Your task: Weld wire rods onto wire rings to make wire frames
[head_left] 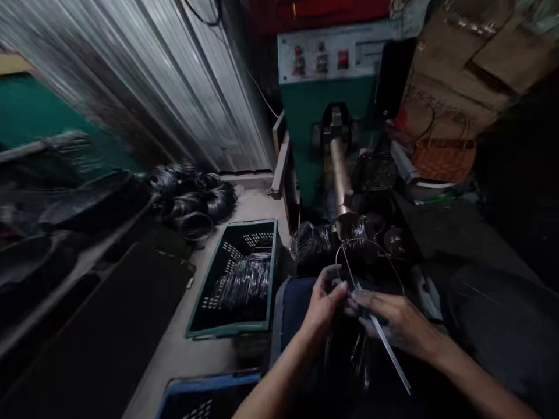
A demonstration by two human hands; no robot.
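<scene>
From my remote seat I see the left hand (325, 299) pinching a thin curved wire (385, 254), its arc rising ahead of the fingers and bowing over toward the right. The right hand (393, 320), just beside it, is closed on a straight metal rod (391, 348); the rod's long axis slants from between the hands, its near end pointing back toward the wearer and rightward. Directly ahead of both hands, the machine's cylindrical arm (340, 174) points toward them. Left of the left hand, a green crate (274, 273) holds wire pieces (248, 279).

There are two hands (325, 298) (399, 320), two crates (273, 273) (213, 382) and one basket (443, 161).
</scene>
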